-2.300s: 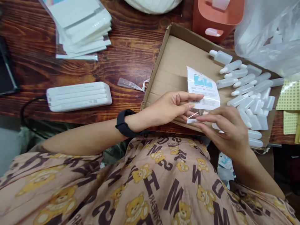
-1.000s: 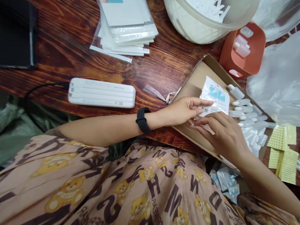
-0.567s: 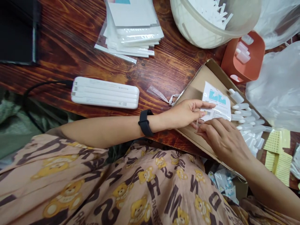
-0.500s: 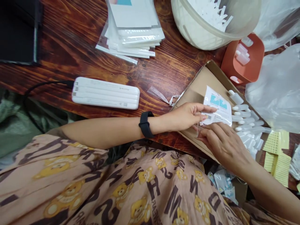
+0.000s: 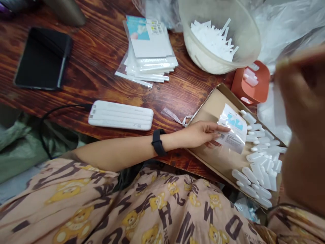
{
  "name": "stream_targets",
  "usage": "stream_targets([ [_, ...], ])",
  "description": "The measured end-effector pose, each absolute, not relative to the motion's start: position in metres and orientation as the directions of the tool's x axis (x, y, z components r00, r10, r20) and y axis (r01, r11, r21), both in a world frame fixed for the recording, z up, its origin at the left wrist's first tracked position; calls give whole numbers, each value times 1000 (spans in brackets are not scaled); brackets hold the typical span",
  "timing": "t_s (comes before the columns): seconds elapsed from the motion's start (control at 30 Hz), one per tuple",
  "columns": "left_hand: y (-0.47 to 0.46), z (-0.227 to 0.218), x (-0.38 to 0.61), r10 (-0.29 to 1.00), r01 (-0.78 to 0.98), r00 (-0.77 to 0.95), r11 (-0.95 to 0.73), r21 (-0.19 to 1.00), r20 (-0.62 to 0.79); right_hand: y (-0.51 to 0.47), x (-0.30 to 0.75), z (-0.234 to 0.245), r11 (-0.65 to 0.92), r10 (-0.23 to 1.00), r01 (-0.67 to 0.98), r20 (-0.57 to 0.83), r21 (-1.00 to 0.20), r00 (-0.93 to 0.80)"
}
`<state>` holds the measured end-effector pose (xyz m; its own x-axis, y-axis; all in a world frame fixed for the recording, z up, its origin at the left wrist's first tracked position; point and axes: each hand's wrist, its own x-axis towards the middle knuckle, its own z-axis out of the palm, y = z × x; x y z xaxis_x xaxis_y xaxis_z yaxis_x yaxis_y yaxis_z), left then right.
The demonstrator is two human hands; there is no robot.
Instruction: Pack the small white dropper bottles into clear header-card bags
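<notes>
My left hand point(image 5: 200, 134), with a black band on its wrist, pinches the near edge of a clear plastic packet point(image 5: 235, 124) between thumb and fingers. A printed card with blue pictures shows through the plastic. The packet lies over a shallow cardboard tray point(image 5: 203, 117). Beside it in the tray is a heap of small translucent white plastic bottles point(image 5: 259, 166) with narrow tips. My right hand point(image 5: 302, 78) is raised close to the camera at the right edge, smeared by motion; its fingers cannot be made out clearly.
Behind the tray are an orange holder point(image 5: 262, 88) with a few small pieces and a translucent tub point(image 5: 203, 57) of white strips point(image 5: 215, 42). Bagged cards point(image 5: 149, 51), a white power bank point(image 5: 120, 115) with a black cable, and a dark phone point(image 5: 42, 57) lie on the wooden table.
My right hand has left the packet and risen to the right, near the camera. My left hand still holds the packet. The view has shifted, bringing the whole phone into sight.
</notes>
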<state>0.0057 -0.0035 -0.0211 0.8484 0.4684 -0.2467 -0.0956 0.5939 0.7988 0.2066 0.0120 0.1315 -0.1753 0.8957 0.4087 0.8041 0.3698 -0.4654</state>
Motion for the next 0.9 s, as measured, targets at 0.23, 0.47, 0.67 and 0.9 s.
stream_targets([
  [0.23, -2, -25, 4, 471, -85, 837, 617, 782, -280, 212, 210, 86, 218, 905, 962, 404, -164, -137],
  [0.47, -3, -21, 3, 456, -68, 832, 649, 758, -316, 213, 226, 72, 164, 946, 978, 303, -126, -119],
  [0.67, 7, -9, -2, 468, -132, 810, 733, 667, -354, 56, 253, 77, 339, 882, 930, 392, -141, -261],
  [0.9, 2, 0, 1, 421, -95, 816, 773, 627, -397, -119, 275, 41, 469, 805, 875, 467, -122, -366],
])
